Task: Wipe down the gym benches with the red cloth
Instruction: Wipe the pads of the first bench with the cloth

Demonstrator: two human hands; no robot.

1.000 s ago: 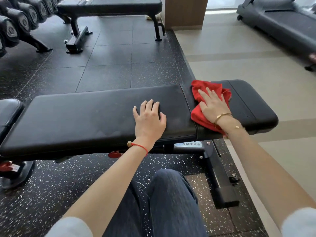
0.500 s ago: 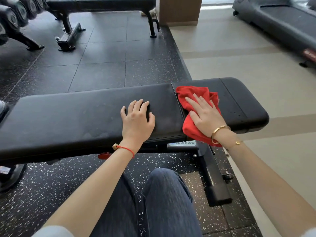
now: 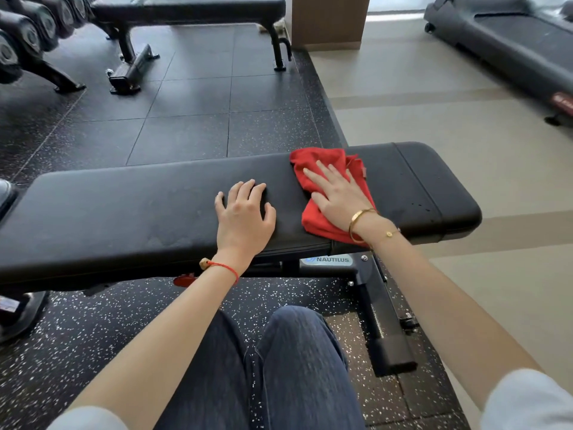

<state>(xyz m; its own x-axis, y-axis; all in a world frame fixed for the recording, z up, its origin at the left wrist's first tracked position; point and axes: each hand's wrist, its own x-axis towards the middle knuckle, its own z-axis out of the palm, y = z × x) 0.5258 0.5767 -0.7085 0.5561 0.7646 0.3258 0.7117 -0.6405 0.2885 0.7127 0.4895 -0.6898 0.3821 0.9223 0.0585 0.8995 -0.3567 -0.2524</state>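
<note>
A long black padded gym bench (image 3: pixel 124 212) runs across the view in front of my knees. The red cloth (image 3: pixel 319 166) lies crumpled on it, over the seam between the long pad and the short right pad. My right hand (image 3: pixel 338 197) presses flat on the cloth with straight, spread fingers. My left hand (image 3: pixel 245 215) rests on the bare pad just left of the cloth, fingers slightly bent, holding nothing. A second black bench (image 3: pixel 192 7) stands at the back.
A rack of dumbbells (image 3: pixel 28 35) fills the back left corner. A treadmill (image 3: pixel 511 41) stands on the light floor at the back right. The bench's metal foot (image 3: pixel 387 342) sticks out toward me on the speckled rubber floor, right of my knees (image 3: pixel 294 367).
My right hand has slid the red cloth leftward along the bench, toward my left hand. The left hand stays planted on the pad.
</note>
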